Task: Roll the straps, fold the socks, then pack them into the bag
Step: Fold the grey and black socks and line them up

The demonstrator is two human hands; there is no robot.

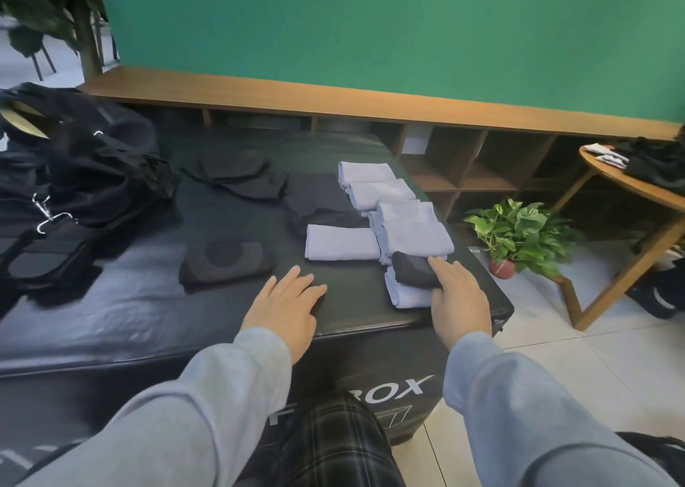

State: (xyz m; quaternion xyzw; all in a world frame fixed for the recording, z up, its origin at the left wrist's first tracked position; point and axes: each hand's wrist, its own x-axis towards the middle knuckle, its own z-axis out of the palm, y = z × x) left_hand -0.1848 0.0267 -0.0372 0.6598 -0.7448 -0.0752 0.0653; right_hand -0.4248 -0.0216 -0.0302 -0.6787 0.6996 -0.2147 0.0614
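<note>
Several folded light-blue socks lie in a row along the right side of the black box top. My right hand grips a folded black sock that rests on the nearest blue sock. My left hand lies flat on the box top, fingers straight, holding nothing. A folded black sock sits to its left. Unfolded black socks lie further back. The black bag with straps and metal clips is at the far left.
The box's front-right corner is close to my right hand. A potted plant stands on the floor to the right. A round wooden table with dark items is beyond it. A wooden shelf runs along the green wall.
</note>
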